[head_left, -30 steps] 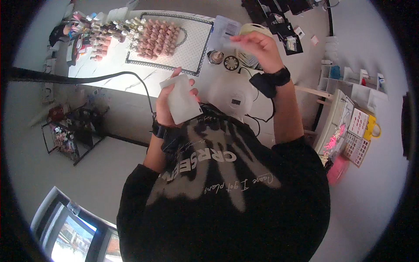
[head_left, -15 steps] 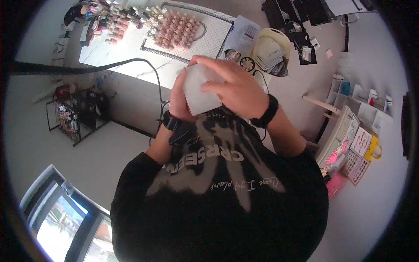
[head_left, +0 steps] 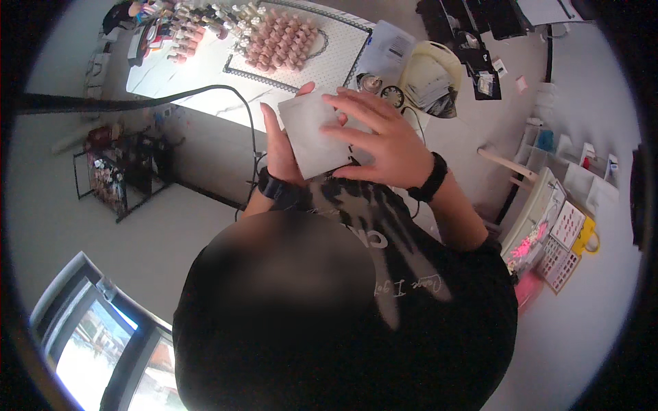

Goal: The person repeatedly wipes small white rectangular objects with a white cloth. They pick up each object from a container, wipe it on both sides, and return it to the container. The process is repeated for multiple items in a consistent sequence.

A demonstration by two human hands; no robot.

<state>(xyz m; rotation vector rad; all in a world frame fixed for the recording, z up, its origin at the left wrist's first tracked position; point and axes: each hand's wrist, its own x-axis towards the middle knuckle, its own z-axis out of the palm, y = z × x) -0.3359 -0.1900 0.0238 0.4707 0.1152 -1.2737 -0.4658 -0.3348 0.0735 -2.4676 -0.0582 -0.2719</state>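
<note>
My left hand (head_left: 279,156) lies behind and beneath a whitish, slightly see-through square sheet (head_left: 303,133), holding it up in front of my chest. Its thumb sticks up free at the sheet's left edge, and a fingertip shows past the far edge. I cannot tell if it is one sheet, a thin bag or a small stack. Over the right side of it reaches my right hand (head_left: 392,144), fingers spread and fingertips touching the surface. The thumb of that hand points left near the sheet's lower right corner. Both wrists wear dark bands.
Beyond my hands stands a white marbled table (head_left: 154,79) with rows of pink ornaments (head_left: 277,44) on a dotted mat. A cream basket (head_left: 449,65) of flat packets sits right, beside a round black item (head_left: 392,96). A black cable (head_left: 103,105) crosses at left.
My right fingers have spread and shifted a little right, off the sheet's middle. My left thumb has lifted away from its edge. More of the sheet now shows.
</note>
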